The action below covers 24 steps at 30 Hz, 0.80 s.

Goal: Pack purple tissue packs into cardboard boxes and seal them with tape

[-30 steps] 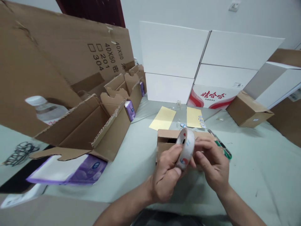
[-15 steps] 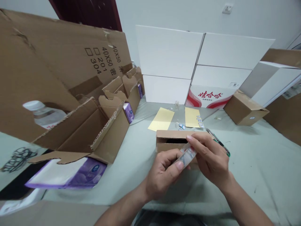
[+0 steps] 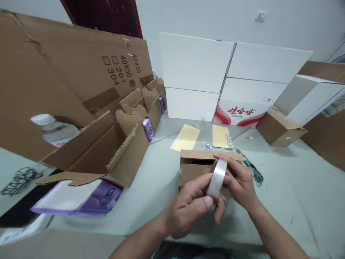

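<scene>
A roll of clear tape [image 3: 217,180] is tilted up on its edge between my hands. My left hand [image 3: 188,207] grips its lower part, thumb on the outer face. On the roll's upper right side, my right hand [image 3: 239,180] is closed with its fingertips against the tape; some of its fingers are hidden behind the roll. Just beyond both hands sits a small cardboard box [image 3: 187,174], with a dark gap under its top flap. Scissors with green handles [image 3: 258,176] lie to the right of that box.
Two yellow sheets [image 3: 185,137] and small stickers [image 3: 208,146] lie behind the box. Open cartons [image 3: 132,154] with purple tissue packs [image 3: 104,198] line the left, near a plastic bottle [image 3: 58,131]. White panels [image 3: 192,102] stand at the back; another cardboard box [image 3: 280,129] is at right.
The tape roll has turned from lying slanted to standing more upright, its broad face now showing. My right hand has shifted slightly down around the roll's right side.
</scene>
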{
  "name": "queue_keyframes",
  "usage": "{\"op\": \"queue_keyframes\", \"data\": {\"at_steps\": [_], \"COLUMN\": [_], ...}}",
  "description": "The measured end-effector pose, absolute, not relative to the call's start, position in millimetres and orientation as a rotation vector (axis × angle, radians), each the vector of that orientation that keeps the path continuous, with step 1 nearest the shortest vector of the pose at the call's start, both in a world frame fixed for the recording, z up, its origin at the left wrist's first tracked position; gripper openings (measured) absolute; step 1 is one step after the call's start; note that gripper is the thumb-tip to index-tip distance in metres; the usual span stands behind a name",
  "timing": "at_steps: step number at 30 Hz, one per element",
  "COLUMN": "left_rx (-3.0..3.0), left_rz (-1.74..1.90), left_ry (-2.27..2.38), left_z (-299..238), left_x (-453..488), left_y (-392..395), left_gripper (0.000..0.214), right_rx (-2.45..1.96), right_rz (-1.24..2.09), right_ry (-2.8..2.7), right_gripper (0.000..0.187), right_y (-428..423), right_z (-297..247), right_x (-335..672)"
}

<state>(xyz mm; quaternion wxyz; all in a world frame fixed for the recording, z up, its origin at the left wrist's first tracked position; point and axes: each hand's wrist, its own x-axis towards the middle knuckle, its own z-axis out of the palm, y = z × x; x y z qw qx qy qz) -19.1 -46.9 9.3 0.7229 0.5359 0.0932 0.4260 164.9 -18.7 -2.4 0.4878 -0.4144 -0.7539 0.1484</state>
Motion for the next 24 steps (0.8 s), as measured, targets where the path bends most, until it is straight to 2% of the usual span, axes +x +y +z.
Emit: {"op": "queue_keyframes", "data": {"at_steps": [11,24], "left_rx": [1.037,0.880], "left_rz": [0.910,0.950], "left_ry": [0.406,0.033], "left_z": [19.3,14.0], "left_x": [-13.9,-5.2], "left_y": [-49.4,-46.8], "left_gripper": [0.024,0.051], "right_rx": [-0.942,-1.011], "right_rz": [0.224,0.449], "right_ry": [-1.875,-1.787], "right_gripper": [0.031,0.017], "right_y": [-18.9,-14.8], "right_z": [-5.3,-3.3], "right_x": [165.9,164.1]}}
